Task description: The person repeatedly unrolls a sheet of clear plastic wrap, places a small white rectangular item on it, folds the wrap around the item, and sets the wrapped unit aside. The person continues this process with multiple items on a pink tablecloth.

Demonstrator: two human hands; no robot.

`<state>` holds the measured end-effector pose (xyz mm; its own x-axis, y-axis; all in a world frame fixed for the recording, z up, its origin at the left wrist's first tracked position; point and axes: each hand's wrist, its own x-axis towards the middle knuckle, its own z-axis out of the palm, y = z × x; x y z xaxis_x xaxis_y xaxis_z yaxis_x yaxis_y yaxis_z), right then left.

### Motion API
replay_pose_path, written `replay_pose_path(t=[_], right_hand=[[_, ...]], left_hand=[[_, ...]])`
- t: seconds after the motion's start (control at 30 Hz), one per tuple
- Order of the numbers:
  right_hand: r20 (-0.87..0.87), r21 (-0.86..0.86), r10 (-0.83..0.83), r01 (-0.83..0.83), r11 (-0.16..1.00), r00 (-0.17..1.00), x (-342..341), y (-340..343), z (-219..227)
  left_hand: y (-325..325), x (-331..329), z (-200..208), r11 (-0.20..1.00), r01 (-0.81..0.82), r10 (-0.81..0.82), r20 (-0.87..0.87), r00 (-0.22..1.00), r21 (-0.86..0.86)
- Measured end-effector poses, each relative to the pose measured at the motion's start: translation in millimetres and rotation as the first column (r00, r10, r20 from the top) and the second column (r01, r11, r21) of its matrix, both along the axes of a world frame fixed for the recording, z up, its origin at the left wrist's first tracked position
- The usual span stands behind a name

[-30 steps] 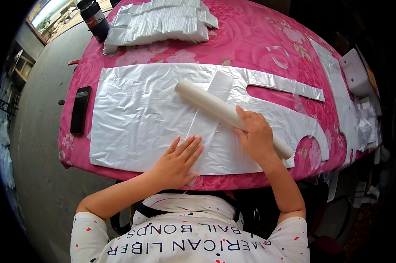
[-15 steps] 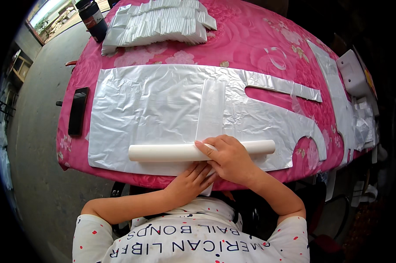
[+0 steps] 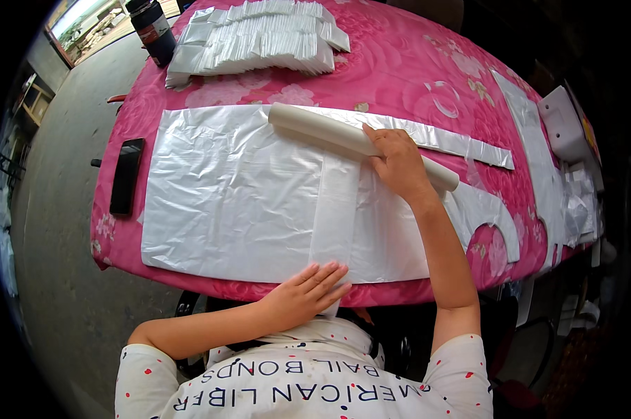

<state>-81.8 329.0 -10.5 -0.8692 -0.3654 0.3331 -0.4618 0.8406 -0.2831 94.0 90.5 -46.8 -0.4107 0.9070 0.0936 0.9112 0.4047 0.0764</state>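
Observation:
A stack of thin white plastic sheets [image 3: 225, 195], cut like aprons, lies flat on the table. Across its middle runs a narrow folded plastic strip [image 3: 334, 209], reaching over the near edge. My right hand [image 3: 399, 164] is closed over a smooth white tube [image 3: 315, 129], which lies slanted on the far part of the sheets, its left end farther off. The palm hides part of the tube. At the near edge my left hand [image 3: 307, 293] lies flat on the strip's lower end, fingers stretched out, holding nothing.
A black phone [image 3: 127, 177] lies left of the sheets. Folded white plastic packets [image 3: 260, 42] are piled at the far left beside a dark bottle [image 3: 151, 31]. More cut plastic [image 3: 528, 140] and a white container [image 3: 563, 122] sit at the right. A pink flowered cloth [image 3: 385, 63] covers the table.
My right hand has moved the white tube away from me, from the near edge to the far part of the sheets, and it has turned aslant. My left hand stays at the near edge.

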Motion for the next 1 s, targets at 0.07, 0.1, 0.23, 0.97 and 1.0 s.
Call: replay_pose_path(t=[0.07, 0.1, 0.23, 0.97, 1.0], right_hand=[[-0.060, 0.022, -0.018, 0.019, 1.000, 0.998, 2, -1, 0], [-0.056, -0.009, 0.013, -0.014, 1.000, 0.998, 9, -5, 2], [0.061, -0.126, 0.263, -0.254, 0.959, 0.963, 58, -14, 8], [0.372, -0.496, 0.112, 0.095, 0.863, 0.921, 120, -35, -5], [0.508, -0.527, 0.066, 0.249, 0.813, 0.859, 115, -37, -2]], left_hand=[[-7, -6, 5, 0.997, 0.069, -0.070, 0.041, 0.997, 0.023], [-12, -8, 9, 0.995, 0.091, -0.094, 0.065, 0.993, 0.046], [-23, -17, 6, 0.984, 0.140, -0.152, 0.105, 0.983, 0.108], [-12, -71, 25, 0.814, -0.453, 0.180, 0.583, 0.792, 0.364], [-10, -73, 28, 0.775, -0.541, 0.220, 0.662, 0.716, 0.326]])
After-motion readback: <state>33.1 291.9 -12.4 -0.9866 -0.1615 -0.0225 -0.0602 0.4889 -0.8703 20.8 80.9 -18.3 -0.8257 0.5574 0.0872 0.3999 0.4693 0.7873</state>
